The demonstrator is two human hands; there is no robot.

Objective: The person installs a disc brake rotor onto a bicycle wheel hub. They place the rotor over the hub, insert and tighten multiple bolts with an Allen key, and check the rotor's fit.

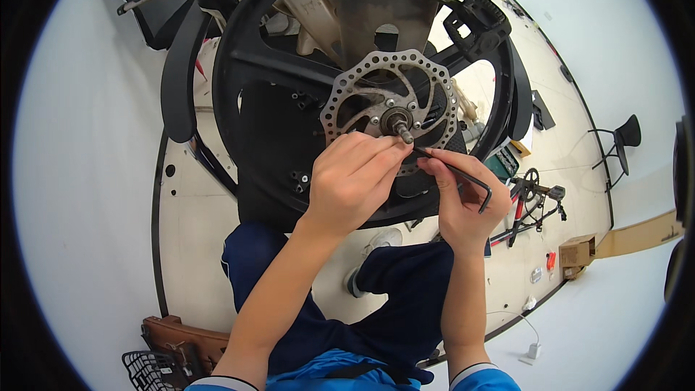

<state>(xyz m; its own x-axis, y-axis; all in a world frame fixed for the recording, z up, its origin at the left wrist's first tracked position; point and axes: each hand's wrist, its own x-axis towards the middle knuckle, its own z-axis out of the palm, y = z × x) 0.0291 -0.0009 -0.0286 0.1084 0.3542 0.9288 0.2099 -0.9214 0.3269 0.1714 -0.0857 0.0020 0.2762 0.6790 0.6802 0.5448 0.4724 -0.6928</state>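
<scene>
A black spoked wheel with a silver perforated brake disc lies across a black chair seat. The threaded axle points up from the hub. My left hand is closed just below the axle tip, its fingertips pinched at the tip of a black hex key; what else they hold is hidden. My right hand grips the hex key, whose bent short arm hangs toward me over my fingers. A bicycle crank with a black pedal lies over the wheel's upper right.
Chair armrests flank the wheel. A red and black bicycle frame, a cardboard box and a small black chair are to the right. A brown seat piece and a wire basket sit at lower left.
</scene>
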